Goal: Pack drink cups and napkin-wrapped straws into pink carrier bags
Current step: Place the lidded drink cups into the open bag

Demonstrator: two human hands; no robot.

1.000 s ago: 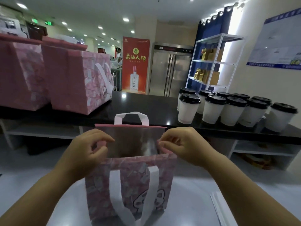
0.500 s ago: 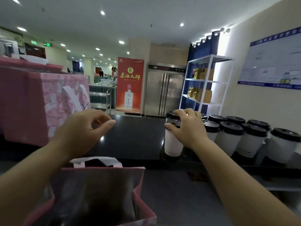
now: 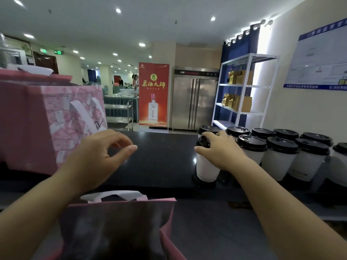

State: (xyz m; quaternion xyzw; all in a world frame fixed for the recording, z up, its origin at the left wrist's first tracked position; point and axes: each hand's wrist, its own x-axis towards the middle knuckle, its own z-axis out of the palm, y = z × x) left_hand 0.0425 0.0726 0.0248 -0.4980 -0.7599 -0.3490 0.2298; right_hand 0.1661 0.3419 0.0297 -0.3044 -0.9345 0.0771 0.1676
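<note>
White lidded cup (image 3: 205, 166) on the black counter (image 3: 165, 158) is gripped near its lid by the right hand (image 3: 223, 152), left hand (image 3: 97, 156) loosely apart; likely liquid-heavy, squashable, best held mid-wall upright.

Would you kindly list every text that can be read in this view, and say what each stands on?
"茶酒大師": gold characters on the red banner with the bottle picture.
Small line under those characters: too blurred to read.
Label on the pictured bottle: too small to read.
Blue-edged wall poster: text blurred; only a yellow "B" shows at its lower right.
Green ceiling signs: unreadable.
Pink carrier bags: print unreadable.
Cups: nothing readable.
</note>
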